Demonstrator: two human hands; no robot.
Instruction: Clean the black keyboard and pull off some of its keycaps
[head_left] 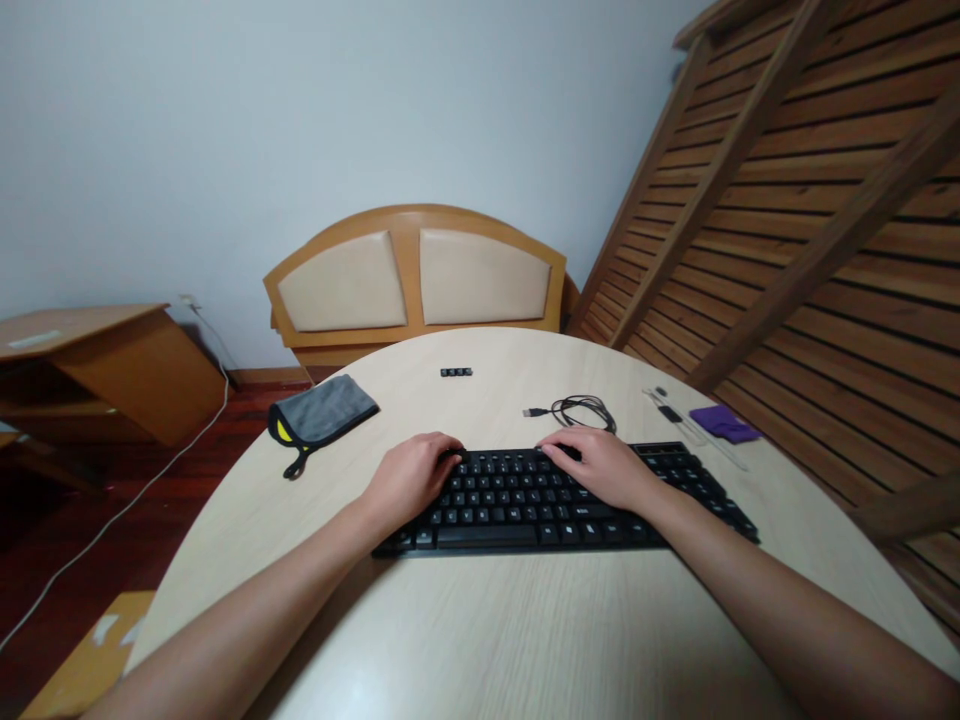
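Observation:
A black keyboard (510,497) lies flat on the round table, its far edge between my two hands. My left hand (415,478) covers the keyboard's far left corner, with thumb and fingers closed on its edge. Near the middle of the far edge, my right hand (600,463) has its fingers bent over the rim and its thumb on the near side. The fingertips of both hands are partly hidden. Beyond the keyboard sits a short row of small black keycaps (456,372). A coiled black USB cable (589,402) rests just behind my right hand.
The pale round table (480,620) carries a grey cloth with a black loop (330,408) on the left. To the right are a purple cloth (724,422) and thin wire-like tools (686,418). A headboard (412,270) stands behind; slatted wood (787,250) leans at right.

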